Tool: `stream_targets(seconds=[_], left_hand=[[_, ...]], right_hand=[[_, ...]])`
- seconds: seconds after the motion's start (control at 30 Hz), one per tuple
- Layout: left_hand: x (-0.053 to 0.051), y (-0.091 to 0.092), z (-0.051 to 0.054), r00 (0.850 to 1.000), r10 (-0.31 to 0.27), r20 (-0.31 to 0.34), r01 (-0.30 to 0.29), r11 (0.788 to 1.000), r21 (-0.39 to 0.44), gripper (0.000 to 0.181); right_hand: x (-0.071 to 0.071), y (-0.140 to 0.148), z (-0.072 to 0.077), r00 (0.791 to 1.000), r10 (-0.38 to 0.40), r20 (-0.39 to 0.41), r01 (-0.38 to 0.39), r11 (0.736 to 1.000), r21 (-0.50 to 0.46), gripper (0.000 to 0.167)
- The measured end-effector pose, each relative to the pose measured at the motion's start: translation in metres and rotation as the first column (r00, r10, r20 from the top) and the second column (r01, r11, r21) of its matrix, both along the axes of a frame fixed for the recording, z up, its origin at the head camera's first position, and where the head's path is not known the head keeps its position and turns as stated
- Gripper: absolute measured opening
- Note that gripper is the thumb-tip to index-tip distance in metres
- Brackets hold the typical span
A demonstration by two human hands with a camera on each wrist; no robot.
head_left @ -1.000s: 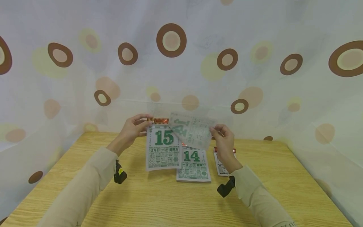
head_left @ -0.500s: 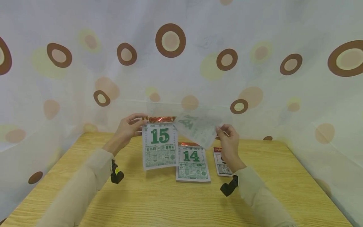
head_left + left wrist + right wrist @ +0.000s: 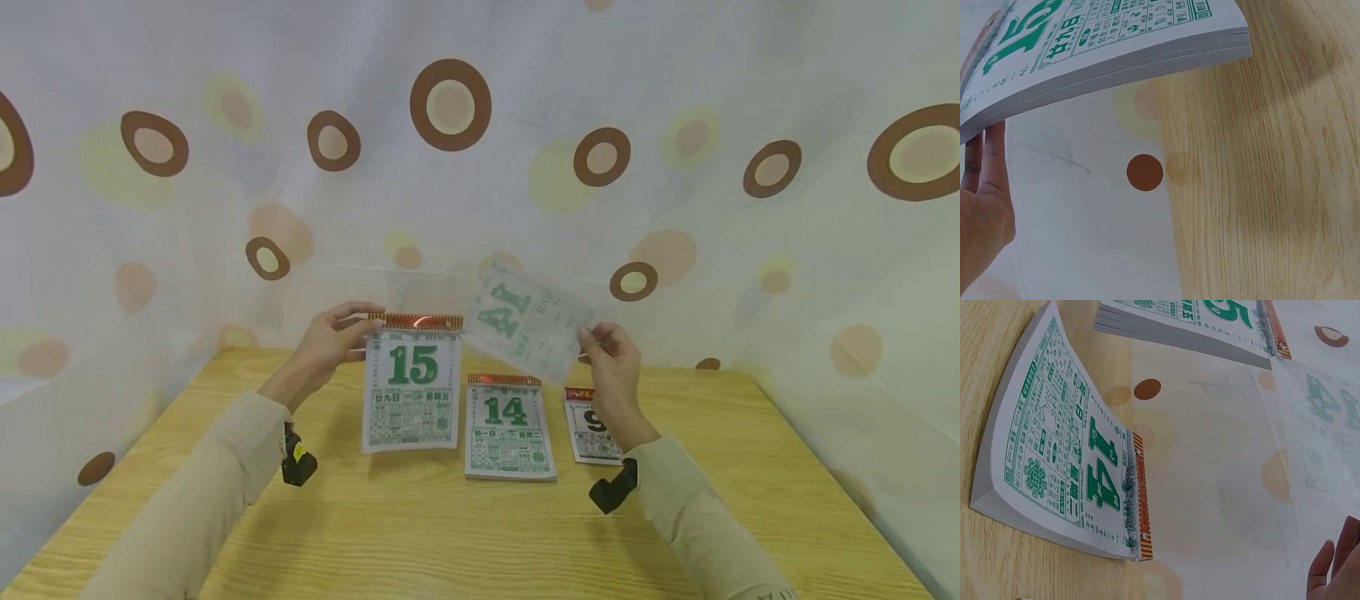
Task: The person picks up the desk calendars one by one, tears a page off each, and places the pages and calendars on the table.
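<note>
My left hand [image 3: 330, 340] grips the red-and-gold top band of a thick tear-off calendar [image 3: 412, 392], which hangs above the table and shows a green 15. From below, the left wrist view shows the thickness of its page block [image 3: 1147, 59]. Between thumb and fingers, my right hand [image 3: 615, 371] pinches the lower corner of a thin, translucent calendar page [image 3: 517, 321]. A green 14 shows on that page, which is turned sideways. Its left edge lies close beside the calendar's band; I cannot tell whether they touch.
A second tear-off calendar [image 3: 510, 442] showing 14 lies on the wooden table [image 3: 450, 533] between my hands. Behind my right wrist lies a smaller calendar [image 3: 588, 442] with a black 9, partly covered. A spotted cloth [image 3: 510, 200] hangs behind the table.
My left hand and the 15 calendar have shifted left. The thin page, which overlapped that calendar, has moved right and up with my right hand. The lying calendar's red band is now uncovered.
</note>
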State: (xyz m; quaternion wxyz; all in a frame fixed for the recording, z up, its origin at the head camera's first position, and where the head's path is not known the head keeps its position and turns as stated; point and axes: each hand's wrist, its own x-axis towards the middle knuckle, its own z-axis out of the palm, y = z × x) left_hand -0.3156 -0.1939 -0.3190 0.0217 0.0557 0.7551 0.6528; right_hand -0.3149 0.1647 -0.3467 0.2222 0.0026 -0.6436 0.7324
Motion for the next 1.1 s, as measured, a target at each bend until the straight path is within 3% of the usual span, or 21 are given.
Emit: stream_targets(seconds=[0.2,0.57,0.9,1.1], left_hand=[[0.001,0.000,-0.002,0.999,-0.048,0.021,0.047,0.999,0.022,0.041],[0.001,0.000,-0.002,0.997,-0.061,0.053,0.059,0.998,0.029,0.038],[0.003,0.000,-0.003,0.993,-0.078,0.086,0.074,0.996,0.056,0.038],[0.005,-0.004,-0.003,0.993,-0.088,0.079,0.085,0.996,0.036,0.042]], right_hand=[[-0.003,0.001,0.000,1.000,-0.027,0.015,0.027,1.000,0.004,0.013],[-0.010,0.004,0.007,0.998,-0.060,-0.015,0.061,0.993,0.102,0.012],[-0.011,0.004,0.011,0.999,-0.046,0.000,0.046,0.995,0.090,0.011],[-0.014,0.016,0.012,0.994,-0.111,0.003,0.110,0.992,0.068,0.008]])
